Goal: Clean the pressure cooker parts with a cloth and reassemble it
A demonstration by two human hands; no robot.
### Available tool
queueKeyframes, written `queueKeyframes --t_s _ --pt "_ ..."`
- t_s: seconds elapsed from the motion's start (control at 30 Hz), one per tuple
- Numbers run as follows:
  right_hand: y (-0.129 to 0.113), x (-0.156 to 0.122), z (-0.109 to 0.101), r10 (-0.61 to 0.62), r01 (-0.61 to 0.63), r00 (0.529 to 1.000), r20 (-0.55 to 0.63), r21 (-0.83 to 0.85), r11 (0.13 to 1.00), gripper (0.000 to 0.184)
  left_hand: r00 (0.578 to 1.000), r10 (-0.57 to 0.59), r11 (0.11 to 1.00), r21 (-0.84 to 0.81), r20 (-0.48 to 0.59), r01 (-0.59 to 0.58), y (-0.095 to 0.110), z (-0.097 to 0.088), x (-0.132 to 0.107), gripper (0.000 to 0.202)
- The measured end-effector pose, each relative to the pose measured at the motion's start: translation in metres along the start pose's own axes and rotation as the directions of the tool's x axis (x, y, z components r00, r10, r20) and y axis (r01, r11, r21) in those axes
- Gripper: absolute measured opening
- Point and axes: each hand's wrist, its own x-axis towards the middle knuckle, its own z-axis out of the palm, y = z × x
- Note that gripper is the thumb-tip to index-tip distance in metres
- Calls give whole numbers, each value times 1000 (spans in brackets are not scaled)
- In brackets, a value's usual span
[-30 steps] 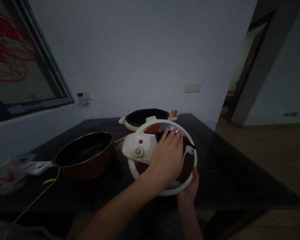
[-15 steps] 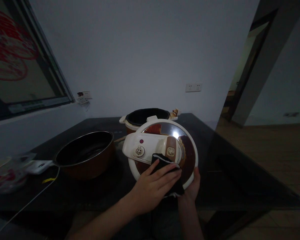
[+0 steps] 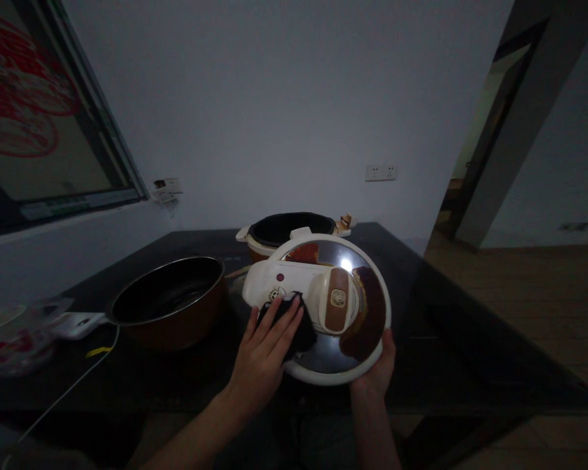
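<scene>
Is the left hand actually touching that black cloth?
Touching. The head view shows the left hand laid over the black cloth, with no gap between them.

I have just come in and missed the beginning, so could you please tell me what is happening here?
A person holds a round lid tilted up over a dark table. The right hand grips its rim at the lower right. The left hand, fingers extended, presses a black cloth against the lid's lower left part. An uncovered cooker stands behind the lid, and an uncovered pot is to the left.
</scene>
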Motion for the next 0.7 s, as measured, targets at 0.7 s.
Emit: queueKeyframes --t_s 0.7 --pt "3 6 -7 -45 47 997 69 -24 999 35 790 -611 651 -607 -62 456 -69 -9 56 39"
